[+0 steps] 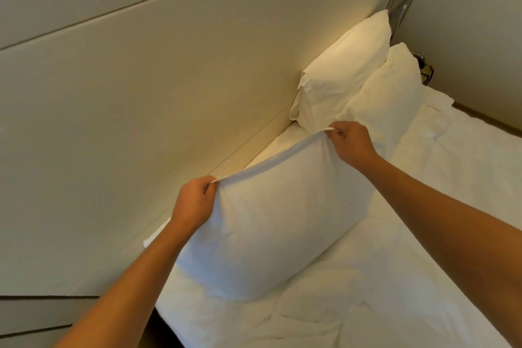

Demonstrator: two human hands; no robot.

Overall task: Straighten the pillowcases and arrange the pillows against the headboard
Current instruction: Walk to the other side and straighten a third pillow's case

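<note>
A white pillow (271,223) stands on the bed close to the padded cream headboard (169,87). My left hand (195,200) pinches its upper left corner, and my right hand (350,141) pinches its upper right corner; the pillowcase's top edge is stretched taut between them. Further along the headboard, a second white pillow (344,65) leans upright against it, with a third pillow (392,90) resting in front of that one. The near pillow's lower edge sinks into the sheet.
The bed (423,248) is covered with a rumpled white sheet, creased near the front. A wall (466,22) closes the far right side, with a dark fitting (425,70) low in the corner. The mattress's left edge ends near the frame's bottom left.
</note>
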